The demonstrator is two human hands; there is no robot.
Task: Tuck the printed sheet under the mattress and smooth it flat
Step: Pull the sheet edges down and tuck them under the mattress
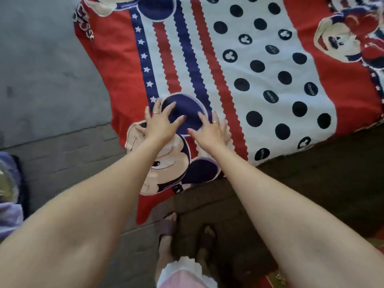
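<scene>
A big red, white and blue cotton sheet printed with cartoon mice, stars, wavy stripes and dark dots (239, 65) covers the bed and fills the middle and upper right of the frame. The mattress is hidden under it.

Both hands press down on the sheet near the middle of the frame. The left hand (159, 126) lies flat with its fingers spread wide, on the edge of a big dark blue circle. The right hand (209, 133) lies flat just beside it, fingers spread too. Neither hand grips anything; they are open and pushing on the cloth. Each hand wears a thin gold ring.

This looks like the smoothing step. The sheet looks mostly flat where the hands are.

One red corner of the sheet (149, 206) hangs loose below the hands, over the grey stone floor (52, 69), near the person's feet in purple sandals (167, 226). So the tucking is likely not done there.

Next, the hands should probably slide outward to push out any bumps. Then one hand would need to take the hanging corner and push it under the mattress edge.
</scene>
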